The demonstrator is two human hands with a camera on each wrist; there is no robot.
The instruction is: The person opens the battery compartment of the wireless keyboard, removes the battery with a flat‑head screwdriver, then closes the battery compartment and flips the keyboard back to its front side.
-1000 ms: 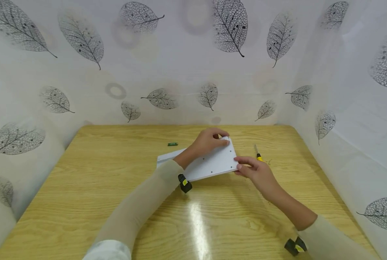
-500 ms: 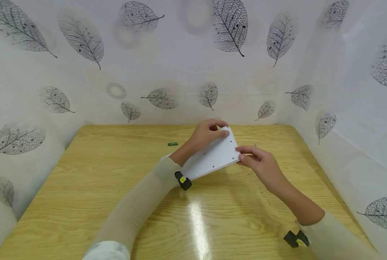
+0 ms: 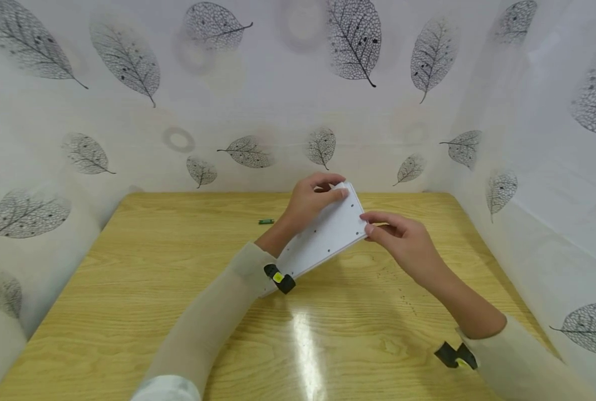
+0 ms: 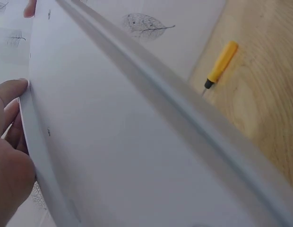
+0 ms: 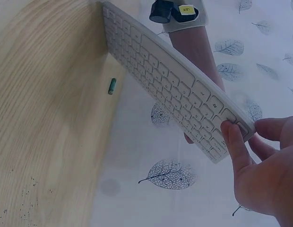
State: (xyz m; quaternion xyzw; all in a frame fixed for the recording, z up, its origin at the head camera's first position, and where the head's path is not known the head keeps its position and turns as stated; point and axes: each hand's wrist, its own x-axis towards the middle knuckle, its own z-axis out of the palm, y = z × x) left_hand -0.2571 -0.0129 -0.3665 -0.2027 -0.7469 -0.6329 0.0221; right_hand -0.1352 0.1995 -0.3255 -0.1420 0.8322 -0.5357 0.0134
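A white keyboard [image 3: 323,234] is held up at a tilt over the table, its underside with several small screw holes toward the head camera. In the right wrist view the white keys of the keyboard [image 5: 177,92] show on its other face. My left hand [image 3: 308,203] grips its far edge near the upper corner, thumb on the underside. Near the right-hand corner, my right hand [image 3: 405,242] pinches the keyboard between thumb and fingers. The left wrist view shows the underside close up, with a raised ridge along one side.
A green battery [image 3: 266,221] lies on the wooden table [image 3: 177,250] left of the keyboard. The left wrist view shows a yellow-handled screwdriver [image 4: 223,61] on the tabletop. Small dark specks [image 5: 30,198] are scattered there too. A leaf-patterned curtain [image 3: 277,111] surrounds the table.
Both hands have raised the keyboard's right end and tilted it more steeply, its left end swinging toward the near side. My right hand has come in front of the screwdriver in the head view.
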